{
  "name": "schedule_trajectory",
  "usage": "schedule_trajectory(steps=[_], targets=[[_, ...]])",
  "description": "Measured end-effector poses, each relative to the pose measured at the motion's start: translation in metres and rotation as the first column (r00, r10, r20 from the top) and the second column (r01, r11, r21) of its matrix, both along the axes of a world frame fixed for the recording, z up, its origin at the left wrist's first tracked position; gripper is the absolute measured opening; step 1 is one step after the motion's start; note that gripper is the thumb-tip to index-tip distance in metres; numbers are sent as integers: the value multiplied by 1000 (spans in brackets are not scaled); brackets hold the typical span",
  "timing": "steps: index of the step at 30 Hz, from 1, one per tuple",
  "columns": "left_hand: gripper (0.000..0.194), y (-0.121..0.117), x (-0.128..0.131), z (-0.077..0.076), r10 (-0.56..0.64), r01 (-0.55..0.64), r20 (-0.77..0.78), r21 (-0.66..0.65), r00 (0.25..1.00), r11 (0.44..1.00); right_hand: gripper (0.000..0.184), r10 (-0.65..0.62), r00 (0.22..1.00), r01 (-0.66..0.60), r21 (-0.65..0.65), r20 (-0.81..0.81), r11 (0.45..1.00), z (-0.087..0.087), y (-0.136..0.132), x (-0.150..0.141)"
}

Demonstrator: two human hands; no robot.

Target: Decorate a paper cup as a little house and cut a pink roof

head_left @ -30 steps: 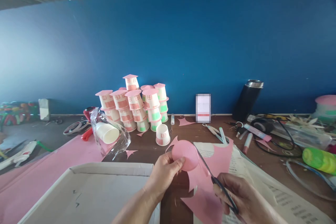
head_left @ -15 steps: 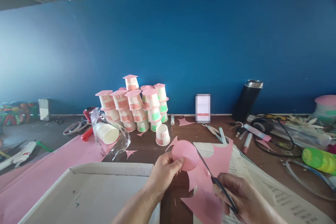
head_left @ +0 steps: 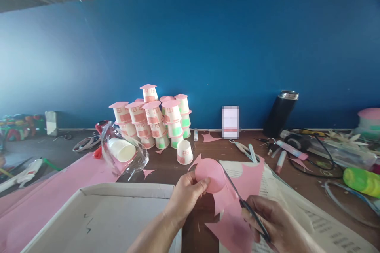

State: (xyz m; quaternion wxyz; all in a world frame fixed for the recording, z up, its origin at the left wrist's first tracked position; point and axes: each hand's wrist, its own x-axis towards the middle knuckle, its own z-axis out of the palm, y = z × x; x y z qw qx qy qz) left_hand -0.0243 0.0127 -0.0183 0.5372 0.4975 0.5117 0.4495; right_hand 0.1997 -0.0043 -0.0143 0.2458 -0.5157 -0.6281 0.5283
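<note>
Between thumb and fingers, my left hand (head_left: 187,194) pinches a round pink paper disc (head_left: 210,174) by its lower left side. My right hand (head_left: 265,219) grips scissors (head_left: 247,205) by their dark handles, and the blades lie along the disc's right edge. Whether the blades are apart is hard to make out. Under both hands lie cut pink paper scraps (head_left: 249,182) over printed sheets. Just beyond the disc stands an upside-down paper cup (head_left: 184,152) with a red window drawn on it. Farther back rise stacked paper cups (head_left: 153,116) with pink paper roofs and red or green drawings.
A white box lid (head_left: 118,213) and large pink paper (head_left: 68,189) lie on the left. A plastic bag of cups (head_left: 123,150) rests behind them. To the right are a black bottle (head_left: 280,114), pliers (head_left: 240,147), markers (head_left: 292,150) and cables. A blue partition (head_left: 208,47) closes the back.
Almost nothing differs. The whole view has shifted very slightly, while the disc, the scissors and both hands keep the same positions relative to each other.
</note>
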Motion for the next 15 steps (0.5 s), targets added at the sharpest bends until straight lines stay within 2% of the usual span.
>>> schedule_trajectory(steps=[7,15], targets=[[35,0,1,2,5,-5,13,-9,1000,1000,53,-3,1000,3,-19,4,1000,-5,2,2],[35,0,0,-1,9,-9,-11,-7,1000,1000,54,-13,999,13,2,-38,1000,-2,0,0]])
